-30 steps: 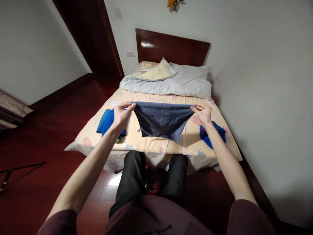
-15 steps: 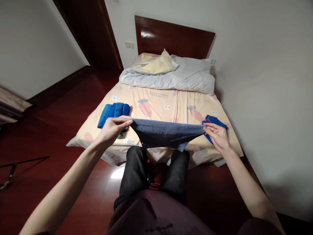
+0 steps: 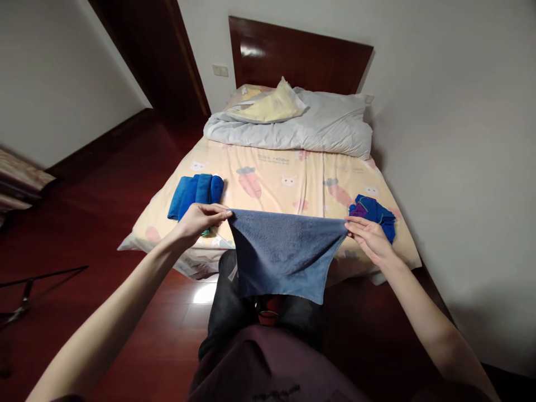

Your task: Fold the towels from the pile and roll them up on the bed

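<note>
A grey-blue cloth (image 3: 285, 251) hangs stretched between my two hands, over my knees and the near edge of the bed. My left hand (image 3: 203, 219) pinches its upper left corner, and my right hand (image 3: 368, 237) pinches the upper right corner. Beyond my left hand, several blue and teal rolled or folded cloths (image 3: 195, 192) lie side by side on the bed. A crumpled blue cloth with a purple part (image 3: 374, 215) lies just beyond my right hand.
The bed (image 3: 288, 181) has a patterned cream sheet. A pale quilt (image 3: 330, 125) and a yellow cloth (image 3: 274, 106) lie near the dark headboard (image 3: 297, 56). At the left, a thin black stand (image 3: 27, 290) is on the red floor.
The lower part of the grey-blue cloth has swung down and towards me, so more of its face shows. Both hands keep their hold, slightly closer together.
</note>
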The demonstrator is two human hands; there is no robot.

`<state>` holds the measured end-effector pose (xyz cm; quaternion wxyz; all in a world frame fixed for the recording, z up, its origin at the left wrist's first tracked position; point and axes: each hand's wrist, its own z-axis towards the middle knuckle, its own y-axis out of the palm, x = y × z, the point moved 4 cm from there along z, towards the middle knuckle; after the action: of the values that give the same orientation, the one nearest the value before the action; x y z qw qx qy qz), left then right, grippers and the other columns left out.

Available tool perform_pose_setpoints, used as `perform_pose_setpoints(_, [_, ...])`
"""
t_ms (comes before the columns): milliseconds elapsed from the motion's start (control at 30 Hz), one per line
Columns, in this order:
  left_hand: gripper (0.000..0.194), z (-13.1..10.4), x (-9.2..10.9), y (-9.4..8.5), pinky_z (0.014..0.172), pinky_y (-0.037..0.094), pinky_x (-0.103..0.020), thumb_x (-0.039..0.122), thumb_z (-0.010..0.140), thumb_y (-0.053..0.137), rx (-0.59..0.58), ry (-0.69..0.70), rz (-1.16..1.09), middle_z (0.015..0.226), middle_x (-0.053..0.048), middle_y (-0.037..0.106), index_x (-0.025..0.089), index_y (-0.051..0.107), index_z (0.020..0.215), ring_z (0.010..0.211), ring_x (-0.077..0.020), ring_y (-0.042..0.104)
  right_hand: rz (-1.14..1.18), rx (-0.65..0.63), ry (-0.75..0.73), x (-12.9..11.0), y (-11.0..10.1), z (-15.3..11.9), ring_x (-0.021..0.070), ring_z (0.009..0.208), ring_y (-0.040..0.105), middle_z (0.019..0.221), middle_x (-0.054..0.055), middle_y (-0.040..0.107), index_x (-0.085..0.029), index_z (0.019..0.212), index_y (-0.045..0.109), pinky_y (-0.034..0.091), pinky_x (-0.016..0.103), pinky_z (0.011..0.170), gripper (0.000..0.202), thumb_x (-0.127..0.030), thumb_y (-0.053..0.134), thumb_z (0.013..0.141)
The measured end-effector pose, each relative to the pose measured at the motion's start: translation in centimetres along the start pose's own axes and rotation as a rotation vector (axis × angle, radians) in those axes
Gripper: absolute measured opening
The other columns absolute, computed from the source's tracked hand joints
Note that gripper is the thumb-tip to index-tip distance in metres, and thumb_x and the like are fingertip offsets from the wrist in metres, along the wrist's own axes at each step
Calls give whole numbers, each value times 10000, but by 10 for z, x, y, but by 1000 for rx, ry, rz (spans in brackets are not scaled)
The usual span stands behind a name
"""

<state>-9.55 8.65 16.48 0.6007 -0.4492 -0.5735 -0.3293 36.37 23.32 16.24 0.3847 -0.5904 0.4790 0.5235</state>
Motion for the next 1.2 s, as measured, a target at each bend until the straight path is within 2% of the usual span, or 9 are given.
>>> perform_pose_setpoints(267, [525, 130, -2, 18, 618, 398, -287, 540, 468, 1000, 124, -5, 21, 635, -42, 639, 132, 783, 719, 659, -144, 524, 10, 51, -2, -3, 36, 131, 108, 663, 629, 785, -8, 720, -193, 889, 729, 507, 216, 600, 395, -148, 887, 530])
perform_pose_setpoints(367, [471, 172, 17, 19, 617, 357, -290, 470, 516, 994, 250, 54, 3, 555, -6, 556, 104, 784, 726, 621, -121, 449, 0, 125, -136, -18, 59, 173, 104, 672, 612, 799, -16, 715, -189, 913, 696, 478, 214, 621, 404, -172, 834, 534])
perform_pose_setpoints(467, [445, 190, 32, 11, 603, 328, -285, 449, 603, 942, 339, 178, -17, 556, 12, 524, 92, 819, 839, 600, -111, 405, 0, 180, -336, -32, 74, 191, 153, 798, 661, 882, 17, 733, -192, 944, 669, 514, 258, 722, 412, -278, 815, 569])
perform_pose_setpoints(567, [487, 186, 26, 2, 580, 286, -277, 505, 677, 875, 361, 305, 28, 552, 26, 482, 103, 839, 949, 576, -106, 362, -20, 217, -468, -28, 79, 192, 181, 866, 673, 916, 36, 727, -198, 960, 657, 520, 283, 778, 433, -381, 799, 594])
perform_pose_setpoints(700, [547, 157, -21, 0, 582, 292, -274, 596, 706, 824, 321, 333, 125, 601, -15, 577, 106, 846, 949, 593, -125, 411, -80, 193, -449, 9, 75, 180, 170, 796, 647, 880, 31, 706, -196, 951, 659, 490, 277, 739, 477, -460, 802, 581])
perform_pose_setpoints(867, [613, 109, -120, 14, 603, 333, -280, 646, 700, 783, 201, 173, 199, 713, -82, 703, 79, 843, 926, 638, -162, 491, -180, 105, -274, 92, 63, 145, 168, 731, 606, 831, 34, 697, -190, 894, 680, 469, 287, 697, 495, -507, 834, 547])
perform_pose_setpoints(1033, [520, 60, -217, 34, 622, 325, -283, 581, 708, 766, -14, -55, 466, 536, -16, 560, 97, 842, 884, 589, -160, 472, -258, -36, 44, 198, 48, 95, 190, 739, 642, 761, 19, 709, -201, 847, 683, 500, 306, 717, 474, -475, 892, 523])
perform_pose_setpoints(1133, [450, 38, -252, 42, 652, 348, -288, 521, 684, 779, -125, -172, 494, 558, -7, 564, 123, 831, 887, 622, -183, 527, -237, -9, 217, 245, 39, 76, 203, 724, 673, 727, 24, 731, -196, 819, 672, 507, 301, 685, 474, -443, 914, 496])
perform_pose_setpoints(1200, [467, 31, -261, 45, 669, 369, -293, 535, 675, 781, -99, -244, 415, 596, -15, 591, 129, 815, 904, 671, -203, 562, -218, 68, 237, 260, 36, 72, 211, 734, 689, 767, 41, 757, -198, 821, 658, 511, 298, 665, 479, -439, 916, 498])
